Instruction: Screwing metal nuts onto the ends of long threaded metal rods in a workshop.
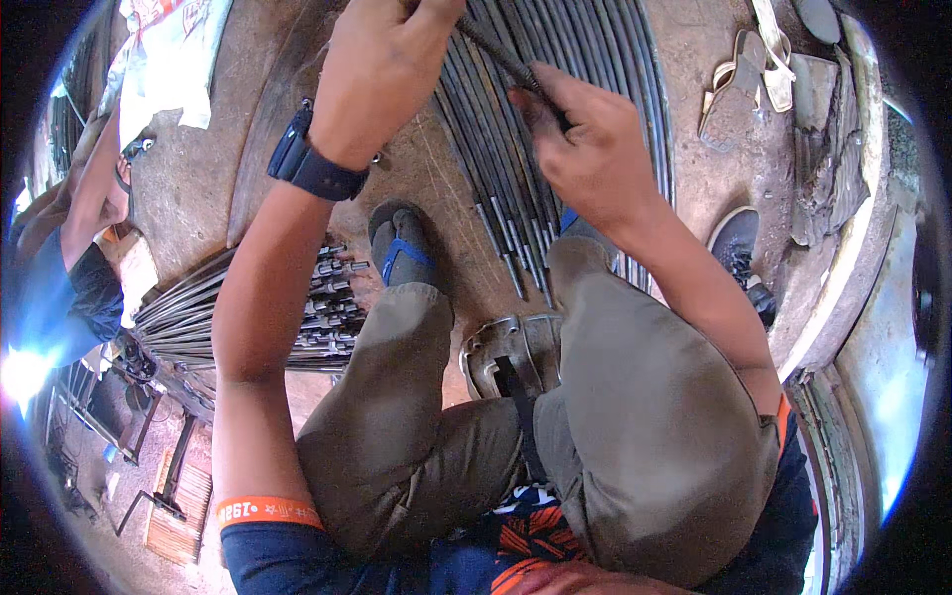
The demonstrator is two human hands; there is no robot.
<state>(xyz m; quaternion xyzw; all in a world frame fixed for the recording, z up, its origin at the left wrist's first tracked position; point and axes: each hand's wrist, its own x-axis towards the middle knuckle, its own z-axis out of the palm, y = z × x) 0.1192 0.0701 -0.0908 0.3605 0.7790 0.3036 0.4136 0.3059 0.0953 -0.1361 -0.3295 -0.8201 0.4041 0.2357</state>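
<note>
A dark rod with a ribbed-looking surface slants between my two hands, above a row of long metal rods. My left hand, with a dark watch on its wrist, closes around the rod's upper end at the top edge of the view. Part of its fingers is cut off there. My right hand grips the lower end, thumb and fingers wrapped round it. Below lie the long dark rods, side by side on the ground, several with lighter, narrower ends toward me.
A bundle of thin rods with metal fittings fans out left of my sandalled foot. Another person sits at the far left. Loose sandals and a dark shoe are on the right. A metal piece stands between my legs.
</note>
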